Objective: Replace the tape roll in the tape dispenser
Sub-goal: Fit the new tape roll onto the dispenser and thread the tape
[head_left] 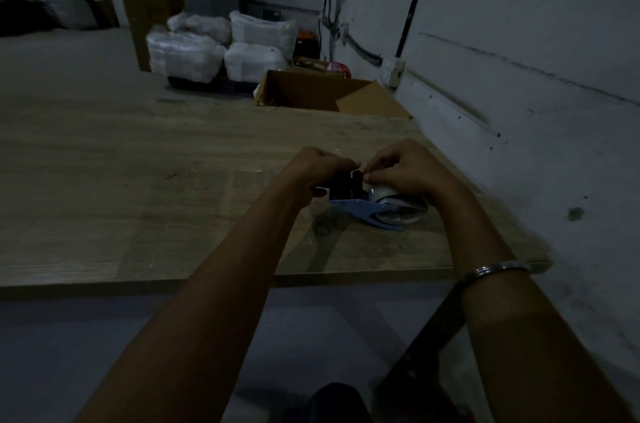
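Note:
A blue tape dispenser (360,211) with black rollers lies on its side on the wooden table (138,180), near the right front corner. A clear tape roll (398,206) sits in it, partly hidden under my right hand. My left hand (318,168) grips the dispenser's black front part with curled fingers. My right hand (401,170) rests over the roll, and its fingertips pinch something small at the rollers, probably the tape end. The scene is dim and the tape strip itself is hard to make out.
An open cardboard box (329,93) stands behind the table's far edge. White wrapped bundles (214,45) are stacked on the floor beyond it. A grey wall (536,76) runs close along the table's right side. A metal bangle (498,268) is on my right wrist.

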The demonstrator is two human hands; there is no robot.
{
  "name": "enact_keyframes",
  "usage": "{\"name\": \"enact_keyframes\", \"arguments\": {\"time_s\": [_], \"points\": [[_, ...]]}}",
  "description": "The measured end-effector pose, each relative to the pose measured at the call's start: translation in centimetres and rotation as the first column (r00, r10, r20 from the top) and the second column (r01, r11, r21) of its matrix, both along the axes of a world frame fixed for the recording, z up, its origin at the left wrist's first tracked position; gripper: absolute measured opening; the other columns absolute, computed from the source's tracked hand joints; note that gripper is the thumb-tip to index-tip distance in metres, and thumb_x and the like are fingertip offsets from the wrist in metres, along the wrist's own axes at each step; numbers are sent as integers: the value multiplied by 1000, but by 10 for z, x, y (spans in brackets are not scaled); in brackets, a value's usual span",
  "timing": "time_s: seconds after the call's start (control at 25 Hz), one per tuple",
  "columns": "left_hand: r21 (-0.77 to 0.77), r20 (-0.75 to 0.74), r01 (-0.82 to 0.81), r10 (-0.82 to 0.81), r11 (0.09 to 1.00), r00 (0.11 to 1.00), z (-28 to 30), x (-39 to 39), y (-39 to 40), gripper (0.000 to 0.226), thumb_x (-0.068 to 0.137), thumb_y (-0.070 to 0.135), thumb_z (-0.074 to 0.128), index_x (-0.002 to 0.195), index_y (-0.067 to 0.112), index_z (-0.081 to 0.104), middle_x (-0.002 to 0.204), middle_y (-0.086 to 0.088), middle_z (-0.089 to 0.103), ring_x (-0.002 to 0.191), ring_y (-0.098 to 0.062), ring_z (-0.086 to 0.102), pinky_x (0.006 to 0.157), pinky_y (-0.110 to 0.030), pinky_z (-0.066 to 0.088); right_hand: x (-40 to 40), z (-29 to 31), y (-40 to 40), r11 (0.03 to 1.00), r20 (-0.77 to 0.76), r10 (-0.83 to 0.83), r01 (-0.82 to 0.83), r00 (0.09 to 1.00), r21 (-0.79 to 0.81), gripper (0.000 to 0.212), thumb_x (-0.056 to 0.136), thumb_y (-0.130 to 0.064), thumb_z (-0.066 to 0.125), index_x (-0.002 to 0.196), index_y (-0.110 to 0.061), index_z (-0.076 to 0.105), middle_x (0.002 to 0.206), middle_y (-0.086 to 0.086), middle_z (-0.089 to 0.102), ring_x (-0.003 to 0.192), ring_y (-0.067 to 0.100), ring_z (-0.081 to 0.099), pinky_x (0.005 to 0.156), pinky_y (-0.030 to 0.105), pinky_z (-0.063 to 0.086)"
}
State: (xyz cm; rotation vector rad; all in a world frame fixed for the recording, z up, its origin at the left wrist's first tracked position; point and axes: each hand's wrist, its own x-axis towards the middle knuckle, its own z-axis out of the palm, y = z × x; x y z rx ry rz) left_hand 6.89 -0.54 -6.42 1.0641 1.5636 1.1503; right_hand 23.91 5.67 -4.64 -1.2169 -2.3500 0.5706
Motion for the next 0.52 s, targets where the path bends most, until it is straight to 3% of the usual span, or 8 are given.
{"name": "enact_keyframes", "arguments": {"time_s": [0.12, 0.32, 0.44, 0.52], "points": [[24, 16, -5, 4, 1000, 1000, 0, 0, 0, 9, 85, 22, 73, 88, 13, 73, 91, -1, 70, 92, -19, 63, 87, -40, 52, 1, 0, -2, 1000, -30, -12, 12, 999, -16, 5, 80, -22, 79, 84, -23, 80, 82, -4, 74, 77, 9, 68, 76, 38, 58], [58, 12, -50, 49, 997, 999, -2, 3, -2, 9, 86, 21, 71, 87, 12, 73, 85, -2, 67, 78, -16, 60, 63, -27, 44, 0, -1, -2, 1000, -13, -22, 22, 1000, 1, 10, 78, -23, 79, 76, -13, 76, 81, 4, 75, 79, 19, 70, 78, 46, 59], [68, 37, -103, 101, 992, 994, -6, 7, -2, 16, 87, 17, 70, 96, 4, 74, 88, -9, 68, 76, -19, 59, 58, -25, 40, 2, -2, -4, 1000, -12, 6, -6, 1000, -7, 12, 78, -26, 78, 78, -14, 76, 80, 9, 74, 79, 25, 71, 77, 47, 57], [76, 46, -112, 109, 991, 993, -7, 9, -1, 14, 87, 16, 70, 93, 4, 74, 92, -13, 70, 79, -23, 62, 56, -26, 44, 3, -1, -5, 999, -46, 21, -22, 999, -36, 13, 79, -29, 76, 72, -17, 75, 72, 6, 72, 68, 21, 67, 70, 43, 55]]}}
